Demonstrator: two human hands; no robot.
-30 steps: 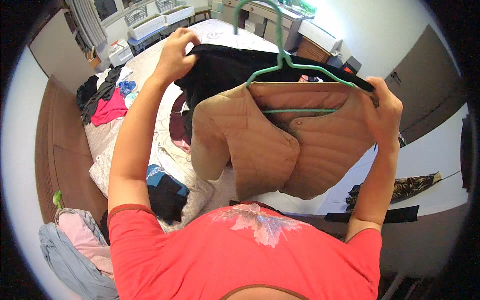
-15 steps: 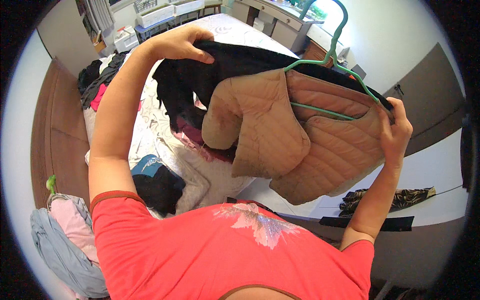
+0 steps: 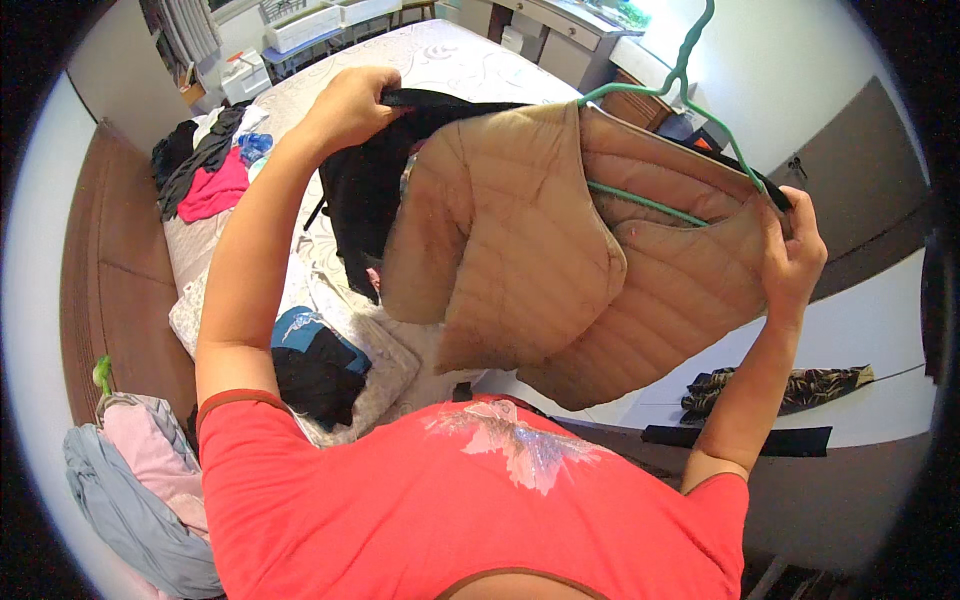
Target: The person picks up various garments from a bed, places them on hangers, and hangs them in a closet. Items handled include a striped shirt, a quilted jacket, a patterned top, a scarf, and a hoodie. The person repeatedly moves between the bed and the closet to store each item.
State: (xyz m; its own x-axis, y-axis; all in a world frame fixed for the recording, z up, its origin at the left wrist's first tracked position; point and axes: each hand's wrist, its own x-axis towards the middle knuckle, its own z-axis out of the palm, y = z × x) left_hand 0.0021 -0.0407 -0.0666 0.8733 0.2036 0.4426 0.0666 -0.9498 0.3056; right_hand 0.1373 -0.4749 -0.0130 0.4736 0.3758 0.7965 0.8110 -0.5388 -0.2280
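A quilted tan vest [image 3: 530,240] hangs in front of me on a green hanger [image 3: 683,75], the hanger's bar showing through its neck opening. Behind the vest is a black garment [image 3: 355,205], its lower part dropping down at the left. My left hand [image 3: 352,108] is closed on the black garment's upper left edge, thumb against fingers. At the right end of the hanger my right hand [image 3: 795,240] grips the vest's shoulder, with black cloth also at its fingers. Both arms are raised and spread apart.
Below lies a bed [image 3: 450,60] with a patterned sheet. On its left are a bright pink cloth [image 3: 213,190] and dark clothes; nearer me is a black and teal garment [image 3: 318,370]. Grey and pink clothes [image 3: 140,490] hang at lower left. A patterned cloth [image 3: 775,390] lies at right.
The hanger has shifted a little to the right and up, and the vest's left part hangs lower. My left hand has moved slightly left. The black garment's pink-red part is now mostly hidden.
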